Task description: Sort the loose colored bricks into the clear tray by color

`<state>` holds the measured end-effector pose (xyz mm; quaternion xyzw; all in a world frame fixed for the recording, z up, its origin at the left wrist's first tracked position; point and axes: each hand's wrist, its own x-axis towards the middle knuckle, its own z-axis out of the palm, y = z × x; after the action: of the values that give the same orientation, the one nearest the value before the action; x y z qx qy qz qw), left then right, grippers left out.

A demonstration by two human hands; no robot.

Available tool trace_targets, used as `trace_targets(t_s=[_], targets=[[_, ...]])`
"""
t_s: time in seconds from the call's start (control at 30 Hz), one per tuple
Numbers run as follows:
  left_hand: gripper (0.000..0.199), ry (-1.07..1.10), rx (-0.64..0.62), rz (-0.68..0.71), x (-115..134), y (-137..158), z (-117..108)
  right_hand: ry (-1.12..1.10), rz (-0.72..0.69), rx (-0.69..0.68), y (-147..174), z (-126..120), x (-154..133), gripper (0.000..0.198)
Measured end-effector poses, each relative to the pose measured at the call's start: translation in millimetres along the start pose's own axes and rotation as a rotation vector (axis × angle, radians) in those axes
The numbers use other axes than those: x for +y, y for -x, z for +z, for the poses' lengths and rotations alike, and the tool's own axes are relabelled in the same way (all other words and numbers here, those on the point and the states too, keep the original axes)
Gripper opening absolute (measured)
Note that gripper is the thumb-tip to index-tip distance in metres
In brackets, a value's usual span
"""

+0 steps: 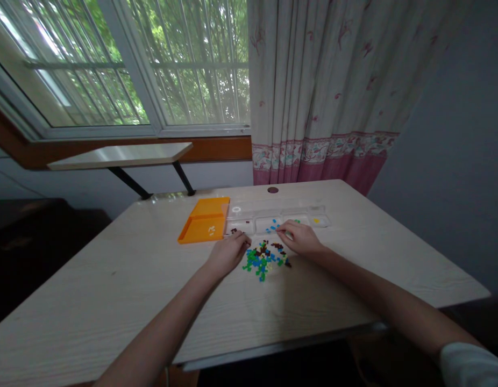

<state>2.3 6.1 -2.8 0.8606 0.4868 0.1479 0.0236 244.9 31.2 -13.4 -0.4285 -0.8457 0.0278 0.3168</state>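
A person sits both bare hands to work at a pale table (pixel 132 279) among small loose bits. The L hand (pixel 229 252) is at the L edge of a mixed pile (pixel 259 262), fingers bunched; can't tell if they grip a bit. The R hand (pixel 300 237), thumb & fingers drawn narrow, is at the front of a clear tray (pixel 254 226), nr blue bits (pixel 269 230); can't tell if one is btwn the tips. The pile, mostly green, blue & brown, lies on the table in front of the tray, btwn the forearms. Brown bits (pixel 233 231) sit in the tray's L section, yellow (pixel 317 221) at its R end. An orange box (pixel 211 206), w/ white bits (pixel 211 230) inside, is at the tray's L. Behind: shelf (pixel 123 155), window (pixel 200 64), curtain (pixel 325 80).
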Motion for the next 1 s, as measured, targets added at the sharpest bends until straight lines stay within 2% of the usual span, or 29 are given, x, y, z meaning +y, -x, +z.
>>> trace_targets(t_s=[0.2, 0.33, 0.67, 0.8, 1.0], targets=[[0.016, 0.188, 0.061, 0.115, 14.0, 0.6, -1.2, -0.059, -0.158, -0.022, 10.2, 10.5, -19.1, 0.013], [0.019, 0.235, 0.067, 0.162, 24.1, 1.5, -1.2, -0.090, -0.232, -0.010, 15.1, 11.9, -26.1, 0.014], [0.018, 0.261, 0.076, 0.183, 27.5, 1.4, -1.2, -0.141, -0.243, 0.049, 15.0, 15.3, -24.6, 0.012], [0.017, 0.257, 0.085, 0.182, 28.0, 1.5, -2.2, -0.148, -0.256, 0.030, 15.6, 14.3, -24.8, 0.011], [0.017, 0.281, 0.097, 0.175, 28.3, 2.0, -3.0, -0.130, -0.202, -0.017, 15.3, 9.1, -27.7, 0.014]])
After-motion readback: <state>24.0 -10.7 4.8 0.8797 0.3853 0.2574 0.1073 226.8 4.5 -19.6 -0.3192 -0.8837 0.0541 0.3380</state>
